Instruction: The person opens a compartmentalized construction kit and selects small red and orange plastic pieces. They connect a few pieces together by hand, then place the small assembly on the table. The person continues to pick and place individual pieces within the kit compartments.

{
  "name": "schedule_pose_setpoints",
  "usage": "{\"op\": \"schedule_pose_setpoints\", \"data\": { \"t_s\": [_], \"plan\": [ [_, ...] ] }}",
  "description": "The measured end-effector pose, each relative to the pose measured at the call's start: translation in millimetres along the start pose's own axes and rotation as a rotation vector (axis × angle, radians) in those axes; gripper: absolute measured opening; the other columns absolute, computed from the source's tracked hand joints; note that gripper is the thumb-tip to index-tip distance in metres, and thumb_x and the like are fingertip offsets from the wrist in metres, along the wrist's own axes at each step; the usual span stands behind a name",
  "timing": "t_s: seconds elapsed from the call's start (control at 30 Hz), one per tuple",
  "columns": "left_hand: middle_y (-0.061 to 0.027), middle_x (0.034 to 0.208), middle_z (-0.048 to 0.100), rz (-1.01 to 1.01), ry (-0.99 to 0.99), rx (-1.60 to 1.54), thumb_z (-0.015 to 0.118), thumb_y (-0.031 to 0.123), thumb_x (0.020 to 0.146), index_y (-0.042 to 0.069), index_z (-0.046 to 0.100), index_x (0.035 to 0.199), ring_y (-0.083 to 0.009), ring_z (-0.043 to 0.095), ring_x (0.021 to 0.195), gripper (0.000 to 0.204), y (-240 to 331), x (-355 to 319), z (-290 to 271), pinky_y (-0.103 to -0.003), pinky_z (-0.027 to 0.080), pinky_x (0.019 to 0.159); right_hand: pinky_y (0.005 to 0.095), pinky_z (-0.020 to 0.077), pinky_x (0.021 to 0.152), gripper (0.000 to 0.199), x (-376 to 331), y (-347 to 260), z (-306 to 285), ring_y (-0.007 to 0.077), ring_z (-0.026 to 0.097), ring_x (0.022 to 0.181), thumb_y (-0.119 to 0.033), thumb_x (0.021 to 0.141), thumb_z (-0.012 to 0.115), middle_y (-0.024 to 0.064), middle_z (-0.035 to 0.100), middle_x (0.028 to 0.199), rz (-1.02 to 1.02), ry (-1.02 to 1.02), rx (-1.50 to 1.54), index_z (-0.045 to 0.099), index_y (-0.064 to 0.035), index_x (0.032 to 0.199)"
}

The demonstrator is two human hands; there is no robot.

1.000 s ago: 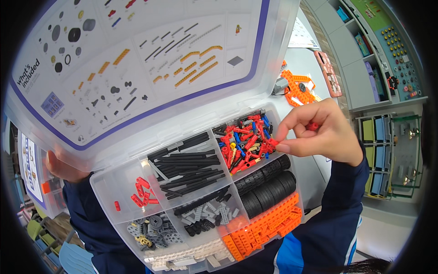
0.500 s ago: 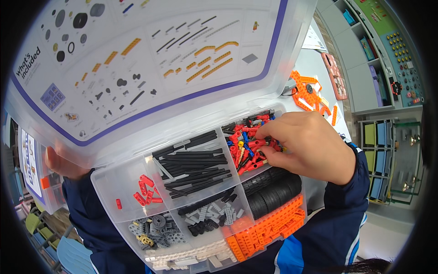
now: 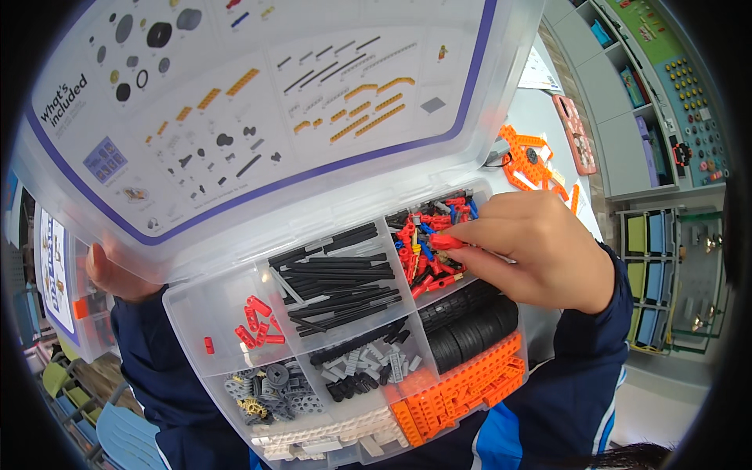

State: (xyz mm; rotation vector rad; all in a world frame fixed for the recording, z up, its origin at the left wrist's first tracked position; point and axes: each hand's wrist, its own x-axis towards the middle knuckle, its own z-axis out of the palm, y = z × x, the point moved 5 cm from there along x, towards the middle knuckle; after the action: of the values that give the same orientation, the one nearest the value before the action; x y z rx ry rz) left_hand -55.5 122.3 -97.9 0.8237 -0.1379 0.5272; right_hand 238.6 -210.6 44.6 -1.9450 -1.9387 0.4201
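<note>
A clear plastic sorting box (image 3: 184,301) of building parts lies tilted before me, its lid (image 3: 258,215) raised at the far side. Between the thumb and fingers of my right hand (image 3: 548,243) is a small red connector piece (image 3: 446,242), just above a compartment of mixed red, blue, yellow and black connectors (image 3: 415,254). My left hand (image 3: 117,274) grips the lid's left edge; its thumb shows, while the other fingers are hidden behind the lid. Black axles (image 3: 337,278) fill the compartment left of the connectors. A few red pieces (image 3: 257,321) lie farther left.
Nearer compartments hold grey gears (image 3: 270,388), grey and black small parts (image 3: 360,372), black tyres (image 3: 470,329), white beams (image 3: 329,439) and orange beams (image 3: 462,384). Beyond the box, an orange assembly (image 3: 529,160) and a pink case (image 3: 576,137) rest on the table. Another box (image 3: 82,305) stands left.
My right hand has drawn slightly up from the connectors, and a red piece now shows between its fingertips. The lid and left hand appear shifted a little to the right.
</note>
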Motion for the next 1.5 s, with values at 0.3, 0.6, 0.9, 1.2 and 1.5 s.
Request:
{"op": "schedule_pose_setpoints", "data": {
  "t_s": [0.3, 0.6, 0.9, 1.2, 1.5],
  "plan": [
    [-0.0254, 0.147, 0.052, 0.050, 0.052, -0.008, 0.062, 0.038, 0.096, -0.005, 0.031, 0.155, -0.0428, 0.054, 0.133, 0.079, -9.9, 4.4, 2.5, -0.057, 0.046, 0.109, 0.0279, 0.0350, 0.053, 0.021, -19.0, 18.0, 17.7, 0.0131, 0.047, 0.060, -0.015, 0.091, 0.064, 0.0128, 0.062, 0.079, 0.477, 0.201, 1.476, 0.065, 0.0053, 0.090],
    [-0.0219, 0.152, 0.047, 0.021, 0.119, 0.063, 0.063, 0.046, 0.092, 0.001, 0.028, 0.158, -0.0415, 0.054, 0.133, 0.087, -13.0, 8.2, -4.7, -0.057, 0.048, 0.106, 0.0305, 0.0389, 0.055, 0.027, -3.6, 15.1, 39.7, 0.0142, 0.041, 0.063, -0.020, 0.089, 0.048, 0.0145, 0.055, 0.081, 0.153, 0.106, 2.043, 0.057, 0.0053, 0.087],
    [-0.0285, 0.146, 0.051, 0.032, 0.072, 0.082, 0.065, 0.039, 0.094, -0.008, 0.033, 0.152, -0.0419, 0.058, 0.130, 0.081, -11.5, 12.5, 8.1, -0.058, 0.049, 0.106, 0.0343, 0.0434, 0.067, 0.035, -13.5, 19.2, 32.9, 0.0168, 0.044, 0.066, -0.026, 0.094, 0.045, 0.0138, 0.055, 0.087, 0.326, 0.286, 2.056, 0.063, 0.0038, 0.092],
    [-0.0278, 0.146, 0.051, 0.060, 0.087, 0.072, 0.063, 0.041, 0.095, -0.008, 0.031, 0.153, -0.0422, 0.057, 0.130, 0.083, -10.3, 8.4, 4.9, -0.057, 0.049, 0.105, 0.0258, 0.0310, 0.045, 0.023, -14.9, 25.3, -9.0, 0.0115, 0.043, 0.043, -0.023, 0.086, 0.082, 0.0003, 0.050, 0.052, 0.374, 0.567, 0.098, 0.072, -0.0025, 0.084],
    [-0.0255, 0.154, 0.043, 0.021, 0.006, 0.046, 0.063, 0.045, 0.094, -0.004, 0.025, 0.157, -0.0430, 0.048, 0.138, 0.088, -7.6, 6.6, -0.5, -0.058, 0.043, 0.111, 0.0239, 0.0237, 0.046, 0.019, 12.0, 27.4, 7.7, 0.0035, 0.034, 0.043, -0.016, 0.081, 0.085, -0.0051, 0.042, 0.050, 0.417, 0.508, 0.242, 0.073, -0.0015, 0.085]
  ]
}}
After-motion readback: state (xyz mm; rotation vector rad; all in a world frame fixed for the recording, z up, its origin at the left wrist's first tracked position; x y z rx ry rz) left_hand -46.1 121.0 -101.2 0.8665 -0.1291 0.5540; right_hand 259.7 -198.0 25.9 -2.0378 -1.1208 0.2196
